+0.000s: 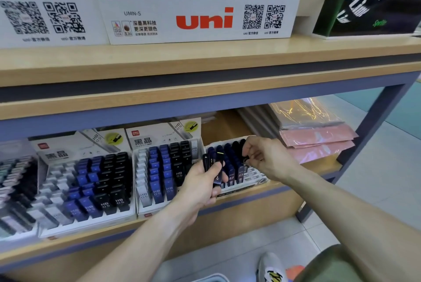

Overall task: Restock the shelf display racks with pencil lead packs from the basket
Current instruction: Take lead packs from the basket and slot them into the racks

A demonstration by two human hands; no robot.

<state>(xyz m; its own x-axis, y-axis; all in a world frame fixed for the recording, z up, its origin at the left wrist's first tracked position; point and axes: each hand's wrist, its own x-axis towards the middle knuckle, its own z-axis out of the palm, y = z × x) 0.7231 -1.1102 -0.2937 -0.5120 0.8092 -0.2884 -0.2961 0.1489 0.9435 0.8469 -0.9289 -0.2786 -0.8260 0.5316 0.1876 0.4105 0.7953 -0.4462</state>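
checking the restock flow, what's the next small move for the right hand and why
Probably lower the black pack pinched by the right hand into a free slot at the right side of the right-hand rack. The hand hangs just over that rack's black column, while the left hand holds more packs ready to follow.

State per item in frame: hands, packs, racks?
left hand: grips a bunch of dark lead packs, upright
right hand: pinches one black pack over the right rack
right rack: part filled, front slots bare
middle rack: mostly full
left rack: mostly full
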